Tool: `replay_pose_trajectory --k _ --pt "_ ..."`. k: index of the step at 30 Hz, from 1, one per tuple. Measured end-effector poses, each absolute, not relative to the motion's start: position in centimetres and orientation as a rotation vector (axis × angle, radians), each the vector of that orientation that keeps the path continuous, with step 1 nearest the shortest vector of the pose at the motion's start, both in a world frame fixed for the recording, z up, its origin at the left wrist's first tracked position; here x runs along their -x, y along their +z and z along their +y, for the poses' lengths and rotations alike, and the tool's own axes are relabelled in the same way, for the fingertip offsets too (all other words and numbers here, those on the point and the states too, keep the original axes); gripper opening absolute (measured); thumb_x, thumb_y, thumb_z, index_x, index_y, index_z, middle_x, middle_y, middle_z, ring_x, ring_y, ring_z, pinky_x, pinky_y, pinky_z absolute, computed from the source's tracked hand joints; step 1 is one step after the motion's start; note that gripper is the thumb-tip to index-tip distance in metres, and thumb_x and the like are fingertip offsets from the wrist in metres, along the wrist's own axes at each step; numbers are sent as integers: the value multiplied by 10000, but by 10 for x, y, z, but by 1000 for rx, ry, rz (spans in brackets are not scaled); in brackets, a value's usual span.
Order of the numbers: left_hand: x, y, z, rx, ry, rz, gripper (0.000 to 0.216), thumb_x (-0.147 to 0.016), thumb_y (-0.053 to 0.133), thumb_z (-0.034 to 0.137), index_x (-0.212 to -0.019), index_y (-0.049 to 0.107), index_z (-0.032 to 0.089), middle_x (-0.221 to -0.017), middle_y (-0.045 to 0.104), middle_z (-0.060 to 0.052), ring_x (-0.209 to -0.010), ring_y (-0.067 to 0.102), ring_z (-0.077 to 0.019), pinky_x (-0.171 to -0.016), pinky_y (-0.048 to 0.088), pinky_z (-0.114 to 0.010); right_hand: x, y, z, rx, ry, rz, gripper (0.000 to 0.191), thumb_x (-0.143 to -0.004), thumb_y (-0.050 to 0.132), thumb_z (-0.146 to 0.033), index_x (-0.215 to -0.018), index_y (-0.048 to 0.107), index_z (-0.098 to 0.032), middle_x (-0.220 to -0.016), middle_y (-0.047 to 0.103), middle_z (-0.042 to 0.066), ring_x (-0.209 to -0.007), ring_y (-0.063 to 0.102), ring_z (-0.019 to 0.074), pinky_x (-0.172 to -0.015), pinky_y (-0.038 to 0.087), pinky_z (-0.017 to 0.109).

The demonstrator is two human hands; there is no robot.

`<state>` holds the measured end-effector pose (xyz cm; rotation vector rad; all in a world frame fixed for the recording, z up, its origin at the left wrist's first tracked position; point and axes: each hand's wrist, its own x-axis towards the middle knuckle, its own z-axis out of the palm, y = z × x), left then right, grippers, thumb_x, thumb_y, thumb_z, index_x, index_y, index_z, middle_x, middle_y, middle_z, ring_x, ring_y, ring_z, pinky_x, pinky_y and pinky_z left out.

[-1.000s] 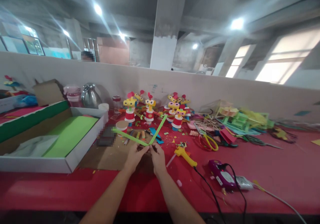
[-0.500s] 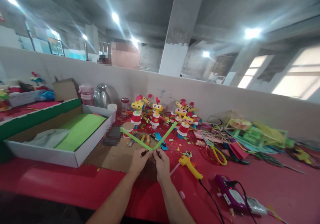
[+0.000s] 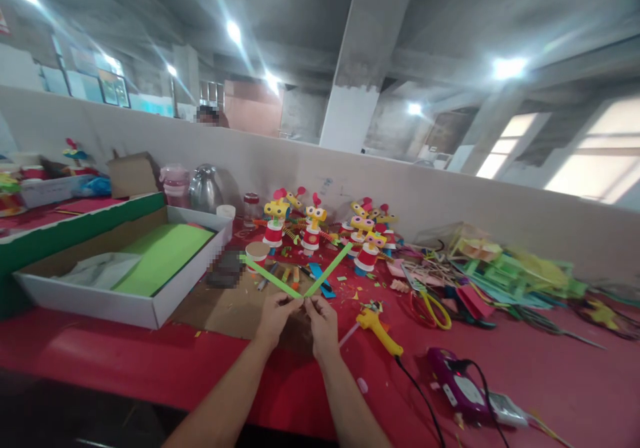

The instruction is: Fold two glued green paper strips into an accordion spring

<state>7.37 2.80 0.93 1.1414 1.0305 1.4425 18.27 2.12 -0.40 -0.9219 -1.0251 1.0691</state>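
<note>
Two green paper strips meet in a V between my hands, low over a brown cardboard sheet (image 3: 220, 315). My left hand (image 3: 277, 318) pinches the strips near their joined ends, beside the left green paper strip (image 3: 273, 277). My right hand (image 3: 321, 320) pinches the same corner, where the right green paper strip (image 3: 330, 268) slants up and away. Whether the ends are glued or only overlap, I cannot tell. Behind them stand several paper-cup robot figures (image 3: 311, 238) with yellow heads. A yellow hot glue gun (image 3: 381, 333) lies right of my right hand.
A white box (image 3: 105, 307) holding green paper (image 3: 165, 255) stands to the left. Yellow-handled scissors (image 3: 436, 309) and heaped paper scraps (image 3: 515, 268) lie to the right. A purple power strip (image 3: 457, 385) with cables sits at the front right. Behind runs a low partition (image 3: 435, 195).
My fingers shift slightly at the joined ends of the strips, and my left hand's fingers look straighter. The V stays nearly in place. The camera view has moved slightly.
</note>
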Motion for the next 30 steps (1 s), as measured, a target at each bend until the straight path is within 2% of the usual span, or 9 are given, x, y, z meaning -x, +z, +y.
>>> replay_pose_trajectory --k 6,11,17,22,30 --pt "-75 11 29 -1154 1412 1026 340 -629 729 467 -619 692 128 -551 599 -9 -556 517 -142 -563 397 -256 -183 -1 21 920 1085 -992 312 -685 727 -490 -730 675 -185 -626 627 -13 -601 568 157 -609 447 274" --pt "-68 14 28 -1226 1451 1075 311 -632 731 425 -534 655 139 -540 562 6 -562 472 -128 -540 355 -237 -178 2 20 934 1145 -960 345 -687 724 -509 -819 666 -196 -669 646 -6 -540 543 138 -528 413 253" --pt "-62 10 23 -1163 1443 1096 330 -608 748 444 -534 636 143 -510 537 15 -534 463 -120 -529 347 -231 -177 -2 20 957 1068 -1100 312 -701 720 -470 -636 643 -174 -586 593 -22 -579 523 134 -567 396 243" --pt "-62 10 21 -1139 1433 1070 328 -617 749 460 -607 674 142 -573 603 -5 -577 515 -137 -560 386 -238 -176 -1 19 962 1047 -1089 276 -726 685 -457 -750 686 -182 -656 653 -3 -660 587 166 -645 454 271" --pt "-59 9 23 -1129 1438 1061 337 -605 766 468 -601 673 145 -549 593 6 -554 505 -129 -556 388 -239 -176 -3 20 960 1046 -1051 220 -687 706 -380 -791 706 -187 -697 697 12 -641 607 171 -636 480 288"
